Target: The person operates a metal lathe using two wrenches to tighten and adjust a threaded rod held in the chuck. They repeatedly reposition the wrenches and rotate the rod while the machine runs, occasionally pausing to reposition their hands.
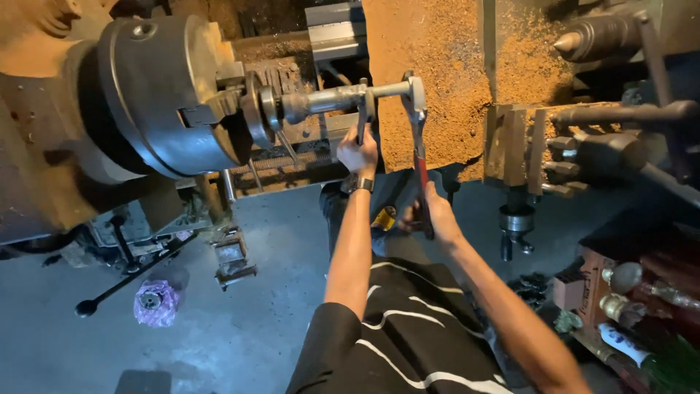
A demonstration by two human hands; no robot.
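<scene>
Metal shaft (343, 97): grey, stepped, lying level across upper centre of frame, its left end clamped in the lathe chuck (157, 95). Two wrenches hang from it. Left one (362, 117): dark, short, near upright, just left of the shaft's free end. Right one (418, 157): adjustable, silver head on the shaft tip, red handle slanting down toward frame centre.
</scene>
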